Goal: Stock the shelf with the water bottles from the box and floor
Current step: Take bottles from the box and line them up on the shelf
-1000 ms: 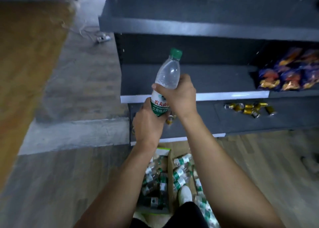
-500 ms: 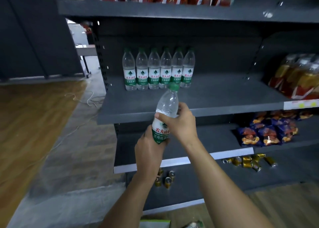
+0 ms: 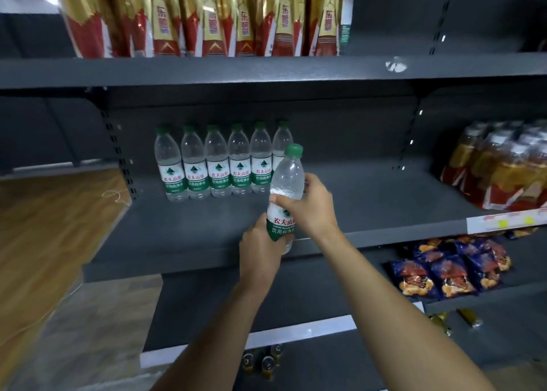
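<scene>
Inspector: Item?
Clerk: Clear bottle, green cap, upright before the grey shelf edge, near six shelved bottles; left hand grips its base, right hand its middle.
Inspector: Label?
Clerk: White-green, red "农夫山" legible.

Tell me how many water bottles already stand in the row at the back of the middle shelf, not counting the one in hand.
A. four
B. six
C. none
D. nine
B: the row of bottles at the back of the shelf counts six, the rightmost partly hidden by the held bottle, which the left hand and right hand grip.
</scene>
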`<state>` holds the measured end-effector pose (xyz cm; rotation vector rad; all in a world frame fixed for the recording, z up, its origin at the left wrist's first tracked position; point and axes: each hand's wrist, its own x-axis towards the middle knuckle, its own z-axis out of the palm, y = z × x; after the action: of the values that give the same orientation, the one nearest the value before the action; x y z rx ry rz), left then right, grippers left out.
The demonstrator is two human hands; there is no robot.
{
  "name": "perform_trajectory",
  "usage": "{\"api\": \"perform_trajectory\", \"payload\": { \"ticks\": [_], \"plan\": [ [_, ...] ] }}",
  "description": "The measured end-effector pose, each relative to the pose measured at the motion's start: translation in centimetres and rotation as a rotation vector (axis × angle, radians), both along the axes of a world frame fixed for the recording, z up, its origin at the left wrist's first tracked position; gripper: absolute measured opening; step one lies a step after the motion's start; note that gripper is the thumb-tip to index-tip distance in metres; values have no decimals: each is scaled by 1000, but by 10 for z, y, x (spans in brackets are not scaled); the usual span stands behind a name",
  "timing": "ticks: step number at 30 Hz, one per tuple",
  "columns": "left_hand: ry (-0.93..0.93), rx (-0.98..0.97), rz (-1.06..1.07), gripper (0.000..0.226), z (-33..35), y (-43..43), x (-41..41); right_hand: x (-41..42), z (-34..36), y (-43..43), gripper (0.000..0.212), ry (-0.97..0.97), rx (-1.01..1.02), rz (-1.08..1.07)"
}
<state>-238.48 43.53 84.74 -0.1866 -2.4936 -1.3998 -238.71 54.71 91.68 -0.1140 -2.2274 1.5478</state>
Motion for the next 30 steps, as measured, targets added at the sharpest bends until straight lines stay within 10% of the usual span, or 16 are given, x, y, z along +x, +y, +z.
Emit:
{"api": "perform_trajectory", "payload": {
  "ticks": [30],
  "plan": [
    [27, -63, -34, 47, -21, 99, -76, -82, -66, 104, 65, -97, 206, -77]
  ]
}}
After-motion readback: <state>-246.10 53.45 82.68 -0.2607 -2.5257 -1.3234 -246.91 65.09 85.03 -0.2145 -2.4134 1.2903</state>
